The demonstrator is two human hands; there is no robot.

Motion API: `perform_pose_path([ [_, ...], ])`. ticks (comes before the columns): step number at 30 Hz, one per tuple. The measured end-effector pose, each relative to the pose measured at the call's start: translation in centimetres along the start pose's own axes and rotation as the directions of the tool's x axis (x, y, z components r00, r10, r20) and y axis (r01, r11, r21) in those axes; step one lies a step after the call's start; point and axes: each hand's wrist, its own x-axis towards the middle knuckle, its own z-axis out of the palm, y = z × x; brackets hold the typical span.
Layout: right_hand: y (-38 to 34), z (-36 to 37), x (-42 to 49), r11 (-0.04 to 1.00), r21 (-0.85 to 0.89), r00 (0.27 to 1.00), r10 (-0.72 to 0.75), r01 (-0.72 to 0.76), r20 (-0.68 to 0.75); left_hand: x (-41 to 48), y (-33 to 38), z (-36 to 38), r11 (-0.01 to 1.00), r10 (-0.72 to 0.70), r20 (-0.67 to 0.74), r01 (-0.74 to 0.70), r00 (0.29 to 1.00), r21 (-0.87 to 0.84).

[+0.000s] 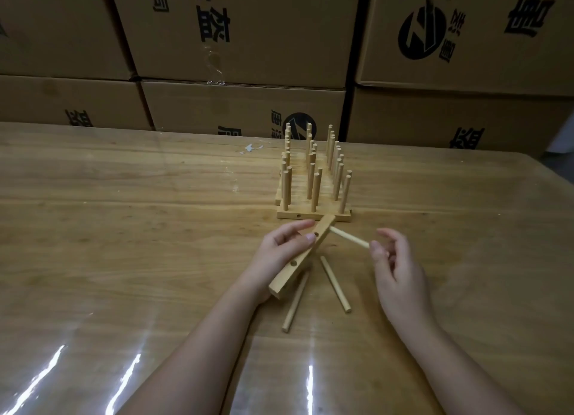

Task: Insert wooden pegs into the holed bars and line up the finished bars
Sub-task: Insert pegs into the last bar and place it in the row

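Note:
My left hand (281, 253) grips a holed wooden bar (298, 261) and holds it tilted above the table, its far end up near the row of bars. A wooden peg (349, 237) sticks out sideways from the bar's far end. My right hand (393, 259) has its thumb tip at the peg's free end, fingers loosely curled; a firm pinch cannot be made out. Two loose pegs (335, 284) (295, 301) lie on the table beneath the bar. Behind them, several finished bars (313, 186) with upright pegs stand lined up side by side.
The wooden table (124, 228) lies under a glossy clear sheet with glare streaks near the front edge. Stacked cardboard boxes (242, 41) form a wall right behind the table. A scrap of white paper (251, 148) lies near the far edge.

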Motion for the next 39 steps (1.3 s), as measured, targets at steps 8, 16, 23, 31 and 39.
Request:
perform_pose_path([
  [8,-1.1,0.6,-0.6,0.939,-0.314,0.895,0.016,0.139,0.446,0.7,-0.3,-0.5,0.968,-0.061,-0.211,0.005,0.976,-0.253],
  [16,-0.8,1.0,-0.8,0.913,-0.377,0.919,0.004,0.158,0.394,1.1,-0.6,-0.5,0.937,-0.071,-0.226,-0.012,0.972,-0.349],
  [23,-1.3,0.9,-0.9,0.997,-0.002,0.971,-0.079,0.081,0.227,0.5,-0.2,-0.2,0.989,-0.045,-0.167,0.021,0.985,-0.143],
  [31,-1.8,1.2,-1.3,0.973,0.042,0.929,-0.228,0.226,0.29,0.1,0.4,0.2,0.998,-0.043,-0.098,0.037,0.994,-0.057],
  [39,-1.6,0.8,-1.1,0.954,-0.004,0.928,-0.291,0.3,0.234,0.0,0.6,0.2,1.0,-0.018,-0.118,0.018,0.993,0.006],
])
